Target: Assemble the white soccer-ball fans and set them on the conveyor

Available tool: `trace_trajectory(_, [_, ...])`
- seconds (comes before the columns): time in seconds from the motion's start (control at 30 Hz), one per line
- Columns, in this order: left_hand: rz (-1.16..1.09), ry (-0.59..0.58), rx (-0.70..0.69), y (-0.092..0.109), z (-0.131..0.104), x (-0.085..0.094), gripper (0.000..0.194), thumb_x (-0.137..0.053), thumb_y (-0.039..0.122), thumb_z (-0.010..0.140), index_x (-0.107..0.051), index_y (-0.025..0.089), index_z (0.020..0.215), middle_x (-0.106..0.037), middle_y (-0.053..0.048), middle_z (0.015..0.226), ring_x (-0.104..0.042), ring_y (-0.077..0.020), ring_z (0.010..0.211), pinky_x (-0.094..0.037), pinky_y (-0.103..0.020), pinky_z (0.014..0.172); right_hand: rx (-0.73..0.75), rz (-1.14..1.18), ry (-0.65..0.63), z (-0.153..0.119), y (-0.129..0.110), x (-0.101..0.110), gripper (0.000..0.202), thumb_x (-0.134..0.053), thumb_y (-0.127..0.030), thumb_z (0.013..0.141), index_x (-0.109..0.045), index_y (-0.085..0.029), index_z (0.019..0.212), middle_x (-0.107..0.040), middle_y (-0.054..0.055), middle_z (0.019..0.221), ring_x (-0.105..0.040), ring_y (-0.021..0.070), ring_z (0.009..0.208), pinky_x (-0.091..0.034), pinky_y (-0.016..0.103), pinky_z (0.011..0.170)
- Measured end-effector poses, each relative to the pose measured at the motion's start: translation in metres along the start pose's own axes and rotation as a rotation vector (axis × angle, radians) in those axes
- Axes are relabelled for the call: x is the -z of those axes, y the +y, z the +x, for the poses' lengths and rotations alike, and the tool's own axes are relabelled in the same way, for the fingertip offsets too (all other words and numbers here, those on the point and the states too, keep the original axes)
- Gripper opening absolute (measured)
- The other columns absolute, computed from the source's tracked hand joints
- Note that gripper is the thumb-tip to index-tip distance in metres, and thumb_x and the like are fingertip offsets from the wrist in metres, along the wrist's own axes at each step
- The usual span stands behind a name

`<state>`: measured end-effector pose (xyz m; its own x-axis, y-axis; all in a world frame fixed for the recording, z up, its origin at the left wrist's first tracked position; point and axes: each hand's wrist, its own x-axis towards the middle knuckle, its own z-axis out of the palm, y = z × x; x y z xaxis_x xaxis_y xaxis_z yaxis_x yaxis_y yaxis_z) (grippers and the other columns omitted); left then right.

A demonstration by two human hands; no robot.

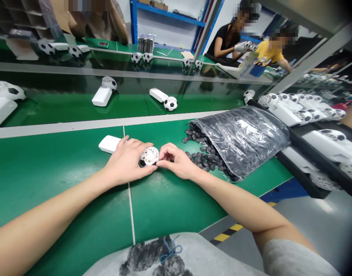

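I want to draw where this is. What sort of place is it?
Probably a factory workshop: the left hand holds a little soccer ball, black trays carry many similar ones, and a bag spills heaps of black pieces.

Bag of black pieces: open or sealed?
Open: black pieces spill from the left end of the bag onto the table.

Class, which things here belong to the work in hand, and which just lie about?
Likely in use:
- patterned ball, left hand around it, right hand at its edge
- loose black pieces
- plastic bag

Apparently lying about:
- far patterned ball
- far dark stack
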<state>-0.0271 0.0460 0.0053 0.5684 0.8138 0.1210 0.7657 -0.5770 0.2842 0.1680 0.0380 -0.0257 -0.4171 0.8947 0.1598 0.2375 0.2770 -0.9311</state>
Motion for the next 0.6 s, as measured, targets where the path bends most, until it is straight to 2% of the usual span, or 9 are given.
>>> trace_trajectory(0.2, [-0.022, -0.032, -0.011, -0.0021, 0.0007, 0.0008, 0.065, -0.052, 0.060, 0.071, -0.053, 0.016, 0.120, -0.062, -0.011, 0.106, -0.051, -0.0287, 0.102, -0.032, -0.046, 0.096, 0.020, -0.091, -0.019, 0.0025, 0.0020, 0.0024, 0.021, -0.070, -0.025, 0.072, -0.051, -0.018, 0.078, -0.047, 0.000, 0.087, -0.048, 0.0103, 0.068, -0.043, 0.024, 0.061])
trace_trajectory(0.27, [-0.027, -0.037, -0.009, -0.0023, 0.0004, 0.0008, 0.065, -0.053, 0.059, 0.072, -0.053, 0.015, 0.120, -0.061, -0.011, 0.106, -0.051, -0.0288, 0.101, -0.032, -0.046, 0.095, 0.036, -0.113, -0.005, 0.0017, 0.0025, 0.0016, 0.022, -0.069, -0.027, 0.073, -0.050, -0.019, 0.081, -0.049, 0.002, 0.093, -0.050, 0.0107, 0.070, -0.044, 0.024, 0.061])
trace_trajectory(0.4, [-0.049, -0.031, -0.015, -0.0017, -0.0009, 0.0022, 0.060, -0.053, 0.054, 0.073, -0.054, 0.014, 0.117, -0.061, -0.011, 0.103, -0.051, -0.0281, 0.099, -0.032, -0.045, 0.094, -0.027, -0.055, -0.031, -0.0001, 0.0000, -0.0016, 0.036, -0.065, -0.025, 0.076, -0.046, -0.020, 0.106, -0.047, 0.007, 0.118, -0.055, 0.0104, 0.072, -0.047, 0.026, 0.064])
trace_trajectory(0.47, [-0.062, -0.018, -0.013, -0.0016, -0.0014, 0.0024, 0.056, -0.054, 0.052, 0.073, -0.055, 0.016, 0.115, -0.062, -0.010, 0.103, -0.051, -0.0278, 0.098, -0.032, -0.045, 0.092, -0.046, -0.049, -0.066, -0.0005, -0.0024, -0.0032, 0.041, -0.061, -0.023, 0.079, -0.042, -0.020, 0.116, -0.051, 0.007, 0.116, -0.056, 0.0107, 0.071, -0.047, 0.028, 0.067])
trace_trajectory(0.6, [-0.066, 0.017, -0.005, 0.0000, -0.0016, -0.0013, 0.051, -0.053, 0.050, 0.074, -0.056, 0.017, 0.112, -0.062, -0.009, 0.104, -0.052, -0.0273, 0.098, -0.033, -0.044, 0.090, -0.045, -0.068, -0.074, -0.0007, -0.0050, -0.0059, 0.038, -0.056, -0.020, 0.082, -0.044, -0.018, 0.117, -0.057, 0.006, 0.109, -0.056, 0.0105, 0.068, -0.047, 0.027, 0.067])
